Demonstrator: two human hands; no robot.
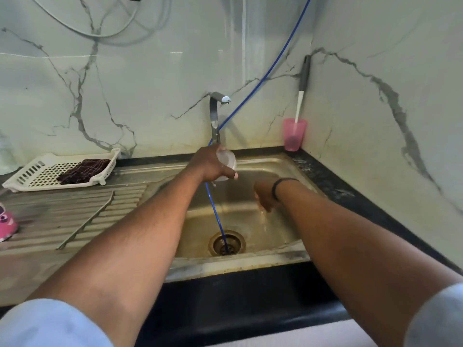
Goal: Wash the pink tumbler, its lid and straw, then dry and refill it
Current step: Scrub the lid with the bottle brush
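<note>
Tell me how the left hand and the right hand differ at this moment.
The left hand is raised near the tap and grips the clear lid; the right hand hangs lower, inside the sink, holding nothing. The left hand's fingers curl round the lid; the right hand's fingers look loose, though blurred. The right wrist wears a dark band; the left wrist is bare. Both reach over the sink.

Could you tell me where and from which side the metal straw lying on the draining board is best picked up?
Pinch the straw mid-shaft from above, fingers across its width: it lies flat along the ribbed draining board, diagonal, with bare room either side.
</note>
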